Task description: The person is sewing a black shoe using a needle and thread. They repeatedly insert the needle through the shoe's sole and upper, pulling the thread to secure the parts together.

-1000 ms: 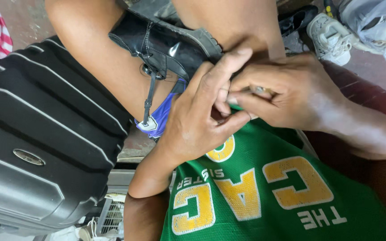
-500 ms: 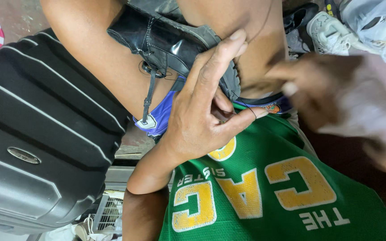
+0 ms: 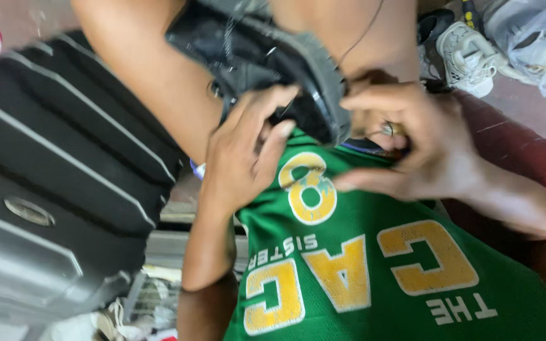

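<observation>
Surroundings: a dark ribbed hard-shell suitcase [image 3: 52, 189] fills the left side, lying just beside the person's bare leg [image 3: 153, 82]. A white sneaker [image 3: 466, 50] and a clear plastic bag [image 3: 532, 41] sit at the upper right on the floor, well apart from the hands. A reddish floor edge [image 3: 526, 158] runs along the right side.
Obstructions: the leg crosses the upper left of the view and hides part of the shoe. The green jersey [image 3: 374, 271] with yellow lettering covers the lower middle, below both hands. Motion blur softens the shoe and the fingers.
Shoe location: the black shoe [image 3: 279, 63] is at the top centre, above the jersey, between the leg and the right hand.
Shoe axis: its long axis runs on a slant from upper left to lower right; which end is the toe I cannot tell through the blur.
Left hand [image 3: 241, 151]: fingers spread apart, tips resting on the shoe's lower edge, not clamped around it.
Right hand [image 3: 412, 139]: fingers drawn together in a pinch at the shoe's right end; what they pinch is too blurred to tell.
</observation>
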